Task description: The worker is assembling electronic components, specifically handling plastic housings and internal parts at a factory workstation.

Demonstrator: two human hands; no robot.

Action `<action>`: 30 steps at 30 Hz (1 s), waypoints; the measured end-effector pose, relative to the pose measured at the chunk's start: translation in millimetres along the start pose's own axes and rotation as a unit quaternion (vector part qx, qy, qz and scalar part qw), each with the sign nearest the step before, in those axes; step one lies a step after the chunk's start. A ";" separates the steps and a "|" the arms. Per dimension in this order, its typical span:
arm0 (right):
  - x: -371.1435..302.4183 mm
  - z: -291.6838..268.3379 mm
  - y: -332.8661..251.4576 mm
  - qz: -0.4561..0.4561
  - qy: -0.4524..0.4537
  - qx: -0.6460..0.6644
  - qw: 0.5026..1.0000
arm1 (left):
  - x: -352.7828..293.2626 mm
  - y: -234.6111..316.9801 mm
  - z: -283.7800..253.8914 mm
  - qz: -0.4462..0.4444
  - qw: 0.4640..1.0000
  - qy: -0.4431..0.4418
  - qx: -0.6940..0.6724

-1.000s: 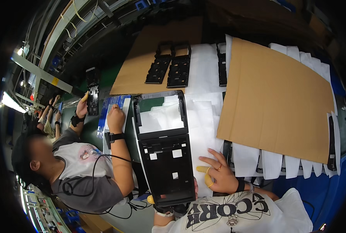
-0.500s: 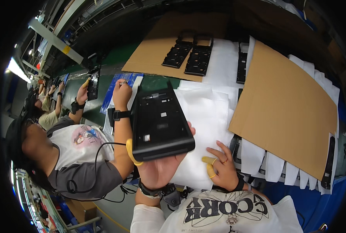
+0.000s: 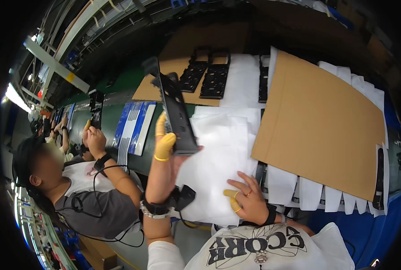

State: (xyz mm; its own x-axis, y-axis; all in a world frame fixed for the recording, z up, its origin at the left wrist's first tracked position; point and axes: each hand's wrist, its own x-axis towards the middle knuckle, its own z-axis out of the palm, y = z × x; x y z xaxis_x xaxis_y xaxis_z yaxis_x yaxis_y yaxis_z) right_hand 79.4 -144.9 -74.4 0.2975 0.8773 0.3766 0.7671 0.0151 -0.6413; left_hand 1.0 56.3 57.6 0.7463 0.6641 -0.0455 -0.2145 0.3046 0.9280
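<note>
My left hand [image 3: 165,150], with yellow finger cots, holds a flat black plastic panel [image 3: 173,105] by its lower edge. The panel is lifted off the table and turned nearly edge-on, tilting up and to the left. My right hand [image 3: 247,201], also with yellow cots, rests flat on a stack of white foam sheets [image 3: 223,148] in front of me, fingers spread.
A large brown cardboard sheet [image 3: 317,121] covers white sheets at the right. More black panels [image 3: 207,78] lie on cardboard at the back. A co-worker [image 3: 79,189] sits at my left, hand [image 3: 94,139] on the green belt near blue-white trays [image 3: 133,126].
The black panel lay flat on the white sheets a second ago. My left hand has picked it up and swung it upward and on edge. My right hand stayed on the sheets.
</note>
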 end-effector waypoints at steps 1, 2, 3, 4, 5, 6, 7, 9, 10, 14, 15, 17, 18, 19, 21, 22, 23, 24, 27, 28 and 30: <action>-1.4 -4.2 3.3 0.004 -0.001 -0.004 1.000 | 14.8 5.8 4.0 0.036 0.991 -0.005 0.130; -2.0 -4.5 4.4 0.006 -0.004 -0.002 1.000 | 26.4 14.5 7.6 0.074 0.962 -0.002 0.261; -3.2 -4.1 7.4 0.005 0.000 -0.013 1.000 | 36.3 25.4 17.8 0.129 0.876 0.007 0.464; -2.9 -2.9 5.4 0.006 0.009 -0.016 1.000 | 42.6 40.9 27.4 0.182 0.742 0.023 0.645; -3.0 -2.0 5.4 0.003 0.015 -0.014 1.000 | 62.1 42.1 22.8 0.230 0.670 0.040 0.705; -3.4 -1.1 5.9 0.000 0.021 -0.013 1.000 | 82.4 42.5 21.9 0.198 0.634 0.061 0.745; -3.5 0.3 5.0 -0.010 0.039 -0.024 0.999 | 102.5 43.8 14.8 0.163 0.627 0.073 0.758; -5.8 4.4 7.0 -0.006 0.035 -0.002 0.999 | 148.2 41.4 -6.4 0.100 0.606 0.090 0.784; -4.9 7.9 1.8 -0.010 0.021 0.034 0.999 | 175.5 42.8 -48.0 0.106 0.569 0.067 0.813; -6.5 12.6 5.8 -0.024 0.031 0.035 0.999 | 232.0 20.5 -94.3 0.035 0.555 0.097 0.825; -6.3 16.5 5.3 -0.037 0.038 0.033 0.998 | 242.3 13.2 -112.6 0.038 0.548 0.119 0.827; -6.5 16.6 10.8 -0.032 0.052 0.030 0.998 | 255.2 -6.7 -114.8 0.047 0.551 0.108 0.826; -7.9 16.5 14.6 -0.029 0.057 0.032 0.997 | 256.8 -17.4 -109.4 0.051 0.556 0.080 0.826; -7.0 20.0 10.9 -0.037 0.060 0.047 0.996 | 257.3 -18.2 -126.0 0.038 0.501 0.094 0.860; -7.7 25.0 3.2 -0.044 0.073 0.045 0.995 | 262.8 -11.8 -138.1 0.039 0.458 0.108 0.881; -8.5 24.0 5.7 -0.045 0.075 0.047 0.995 | 263.9 -6.2 -124.9 0.049 0.470 0.103 0.875; -8.8 20.1 7.2 -0.050 0.049 -0.008 0.998 | 260.4 6.8 -105.1 0.055 0.492 0.054 0.867; -10.4 16.6 10.0 -0.028 0.061 -0.023 0.997 | 255.9 20.0 -71.3 0.065 0.516 -0.007 0.854; -13.0 15.2 14.0 -0.038 0.051 0.034 0.997 | 200.9 55.0 78.2 -0.107 0.423 -0.191 0.879; -9.8 16.7 11.9 -0.045 0.048 0.046 0.997 | 168.8 66.3 120.8 -0.148 0.397 -0.258 0.868; -8.3 9.2 9.8 -0.039 0.014 0.059 0.997 | 115.2 66.1 187.0 -0.091 0.400 -0.387 0.826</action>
State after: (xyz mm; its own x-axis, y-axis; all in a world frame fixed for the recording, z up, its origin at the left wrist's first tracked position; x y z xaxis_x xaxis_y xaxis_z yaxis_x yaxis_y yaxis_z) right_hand 79.3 -147.6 -90.0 0.2563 0.8572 0.4467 0.7174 0.1411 -0.6822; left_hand 190.7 25.2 182.8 0.7638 0.1291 -0.6324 0.1192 -0.9912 -0.0583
